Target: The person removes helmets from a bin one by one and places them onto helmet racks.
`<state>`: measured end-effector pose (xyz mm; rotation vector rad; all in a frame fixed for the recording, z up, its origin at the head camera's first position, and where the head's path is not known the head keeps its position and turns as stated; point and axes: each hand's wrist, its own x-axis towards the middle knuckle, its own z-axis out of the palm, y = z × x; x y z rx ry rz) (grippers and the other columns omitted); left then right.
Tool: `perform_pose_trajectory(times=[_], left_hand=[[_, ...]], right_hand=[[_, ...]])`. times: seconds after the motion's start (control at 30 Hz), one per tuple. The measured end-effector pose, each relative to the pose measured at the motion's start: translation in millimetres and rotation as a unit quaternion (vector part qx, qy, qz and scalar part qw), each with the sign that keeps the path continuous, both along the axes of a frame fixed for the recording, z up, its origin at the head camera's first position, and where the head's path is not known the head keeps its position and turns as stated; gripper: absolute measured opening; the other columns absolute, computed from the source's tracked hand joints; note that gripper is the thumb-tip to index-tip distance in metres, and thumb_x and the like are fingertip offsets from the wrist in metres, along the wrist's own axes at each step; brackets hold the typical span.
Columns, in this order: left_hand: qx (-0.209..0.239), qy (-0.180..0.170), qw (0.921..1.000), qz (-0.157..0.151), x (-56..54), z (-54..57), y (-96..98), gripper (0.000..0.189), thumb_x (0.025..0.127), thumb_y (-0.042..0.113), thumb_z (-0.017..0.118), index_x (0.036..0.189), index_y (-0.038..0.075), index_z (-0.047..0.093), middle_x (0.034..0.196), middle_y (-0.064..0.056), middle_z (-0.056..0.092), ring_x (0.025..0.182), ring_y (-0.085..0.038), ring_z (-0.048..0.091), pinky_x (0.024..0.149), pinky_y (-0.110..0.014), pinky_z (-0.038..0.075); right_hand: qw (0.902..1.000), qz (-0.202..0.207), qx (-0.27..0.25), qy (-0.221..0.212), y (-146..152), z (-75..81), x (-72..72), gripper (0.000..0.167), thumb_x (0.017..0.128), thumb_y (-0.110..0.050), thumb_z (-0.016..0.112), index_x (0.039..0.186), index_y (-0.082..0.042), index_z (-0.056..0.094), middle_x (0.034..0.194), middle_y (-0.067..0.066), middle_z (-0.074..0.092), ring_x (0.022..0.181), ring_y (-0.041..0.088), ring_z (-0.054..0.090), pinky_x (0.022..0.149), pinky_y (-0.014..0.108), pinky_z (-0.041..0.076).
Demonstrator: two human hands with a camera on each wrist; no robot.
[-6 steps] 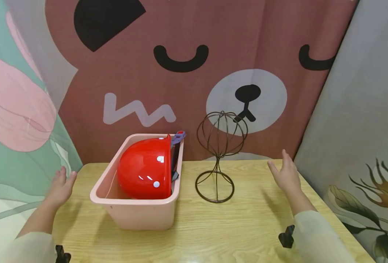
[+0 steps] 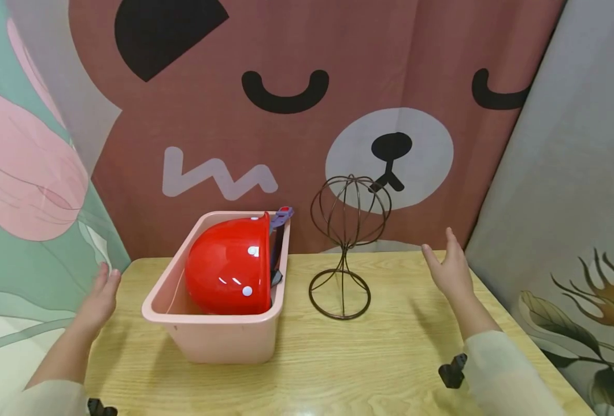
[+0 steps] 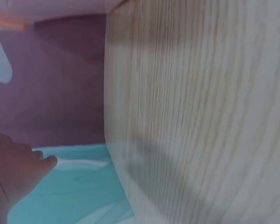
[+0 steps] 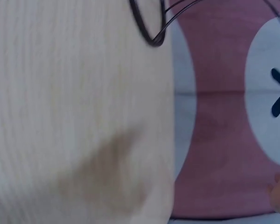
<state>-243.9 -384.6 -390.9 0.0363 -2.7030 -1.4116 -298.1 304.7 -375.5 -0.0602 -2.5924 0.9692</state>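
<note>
In the head view, the left hand (image 2: 99, 297) hovers left of the pink bin (image 2: 221, 341), fingers extended, and the right hand (image 2: 452, 274) hovers right of the wire stand (image 2: 344, 252), thumb spread from straight fingers. The red helmet (image 2: 224, 266) lies sideways in the bin, its rim facing the stand, which stands upright on the table (image 2: 385, 364), apart from the bin. In the left wrist view, the hand's finger spacing cannot be told. The right wrist view shows fingertips at the edge, their spacing unclear.
</note>
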Motion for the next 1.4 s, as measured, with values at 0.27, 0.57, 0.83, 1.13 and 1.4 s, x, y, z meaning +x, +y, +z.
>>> perform_pose_trajectory(times=[0.27,0.57,0.83,1.13,1.4], left_hand=[[0.056,0.003,0.9979,-0.031,8.3,5.7,28.8,0.067,0.104,0.045,0.004,0.148,0.005,-0.028,0.153,-0.018,-0.034,0.139,-0.055,-0.021,0.111,-0.067,-0.010],[0.112,0.061,0.9885,-0.082,23.7,14.1,64.8,0.065,0.107,0.041,0.010,0.151,0.007,-0.023,0.157,-0.026,-0.019,0.146,-0.040,-0.014,0.104,0.002,0.014],[0.098,0.051,0.9897,-0.092,32.4,18.8,82.2,0.065,0.107,0.039,0.016,0.154,0.010,-0.018,0.160,-0.025,-0.010,0.148,-0.044,-0.008,0.092,0.006,0.018],[0.250,0.037,0.9575,-0.140,30.6,2.5,86.6,0.069,0.107,0.030,0.029,0.154,0.003,-0.014,0.164,-0.015,-0.009,0.130,0.016,0.027,0.095,-0.004,0.034],[0.276,0.026,0.9522,-0.129,31.7,-3.2,85.6,0.070,0.104,0.022,0.036,0.155,0.004,-0.008,0.165,-0.012,-0.006,0.112,0.018,0.039,0.089,-0.006,0.037]], right_hand=[[0.9944,0.021,-0.082,0.063,-27.2,29.1,5.5,0.082,0.099,-0.054,0.043,0.159,-0.019,-0.001,0.164,0.015,0.011,0.146,0.046,0.019,0.109,0.068,0.023],[0.9836,0.070,-0.124,0.110,-63.8,58.9,20.0,0.078,0.100,-0.047,0.048,0.159,-0.024,0.003,0.164,0.007,0.017,0.150,0.036,0.017,0.112,0.065,0.023],[0.9691,0.106,-0.171,0.142,-88.7,78.5,32.2,0.073,0.101,-0.040,0.050,0.158,-0.022,0.010,0.162,0.005,0.023,0.149,0.029,0.021,0.117,0.058,0.021],[0.9517,0.177,-0.193,0.161,-121.8,94.4,42.8,0.069,0.102,-0.032,0.050,0.158,-0.023,0.010,0.163,0.001,0.022,0.150,0.018,0.021,0.120,0.045,0.021],[0.9362,0.235,-0.201,0.167,-157.5,97.8,48.4,0.068,0.102,-0.025,0.050,0.158,-0.018,0.013,0.163,0.005,0.022,0.150,0.016,0.022,0.121,0.041,0.021]])
